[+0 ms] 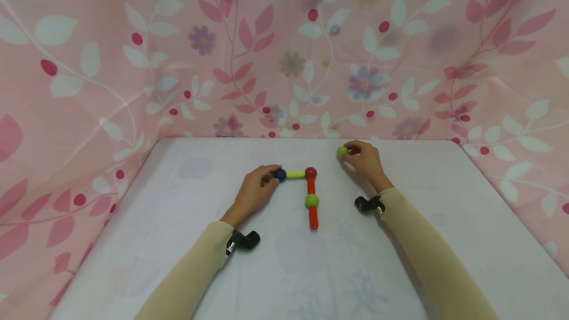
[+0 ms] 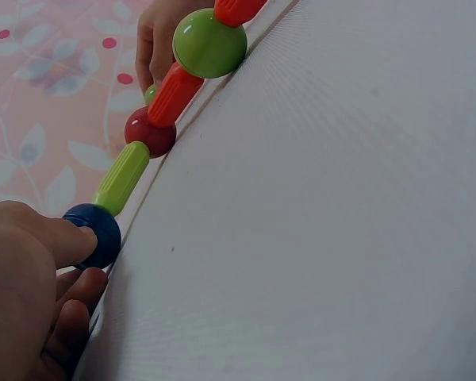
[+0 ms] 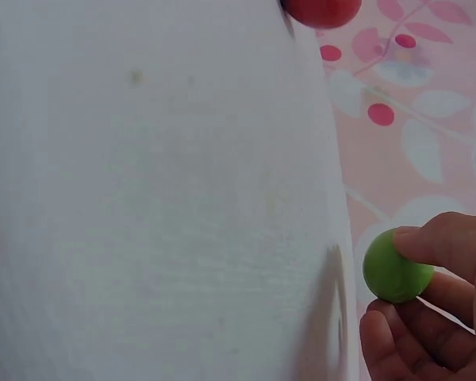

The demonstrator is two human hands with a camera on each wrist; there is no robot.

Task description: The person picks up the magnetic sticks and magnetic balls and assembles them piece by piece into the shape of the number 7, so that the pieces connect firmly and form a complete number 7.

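My left hand [image 1: 256, 189] pinches a dark blue ball [image 2: 101, 236] between thumb and fingers at the left end of a joined toy. From that ball a yellow-green rod [image 1: 295, 174] runs right to a red ball [image 1: 310, 173]. An orange-red rod [image 1: 311, 185] leads from there towards me to a green ball [image 1: 312, 201], and another orange-red rod [image 1: 313, 218] sticks out below it, its near end bare. Further back and to the right, my right hand [image 1: 365, 161] holds a loose light green ball [image 3: 397, 267] between thumb and fingertips, apart from the toy.
All of this is on or above a table with a white cover [image 1: 284, 270]. Behind the table's back edge hangs a pink flowered cloth [image 1: 284, 63], which also closes in both sides. A black wrist camera [image 1: 243, 239] sits on the left sleeve, another black camera [image 1: 369, 204] on the right.
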